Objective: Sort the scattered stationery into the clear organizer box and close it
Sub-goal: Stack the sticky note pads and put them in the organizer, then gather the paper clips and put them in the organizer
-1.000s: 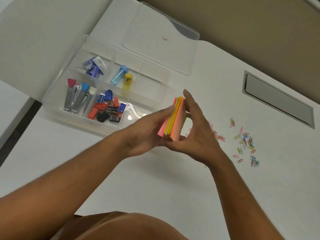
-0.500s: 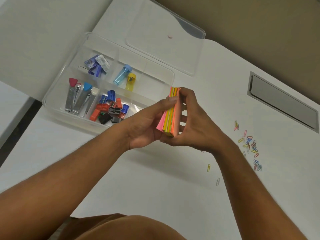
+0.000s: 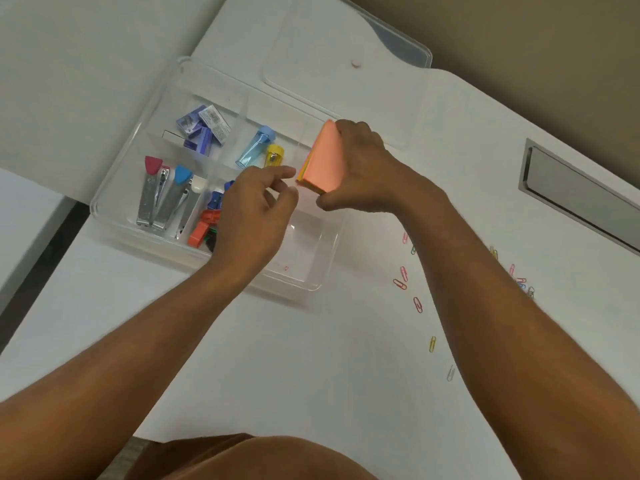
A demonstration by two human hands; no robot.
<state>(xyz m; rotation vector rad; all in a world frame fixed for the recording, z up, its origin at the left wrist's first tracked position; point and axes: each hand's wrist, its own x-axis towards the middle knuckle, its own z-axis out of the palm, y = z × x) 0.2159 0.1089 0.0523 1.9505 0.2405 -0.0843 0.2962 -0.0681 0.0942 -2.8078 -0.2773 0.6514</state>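
Observation:
My right hand (image 3: 369, 174) grips a stack of coloured sticky notes (image 3: 323, 157), orange face up, tilted over the right-hand compartment of the clear organizer box (image 3: 114, 188). My left hand (image 3: 252, 209) hovers just left of the stack with fingers loosely apart, holding nothing. The box holds staple boxes (image 3: 204, 128), two sharpeners (image 3: 265, 150), nail clippers (image 3: 162, 199) and small binder clips (image 3: 204, 226), partly hidden by my left hand. Its clear lid (image 3: 346, 71) lies flat behind it. Coloured paper clips (image 3: 417, 303) are scattered on the white table to the right.
A grey metal cable slot (image 3: 581, 199) is set into the table at the right. The table's left edge (image 3: 69, 244) runs beside the box, with a dark gap beyond. A tan wall lies behind the table.
The sticky-note stack moved up and left over the box, now held only by my right hand. My left hand let go of it and drew back to the left.

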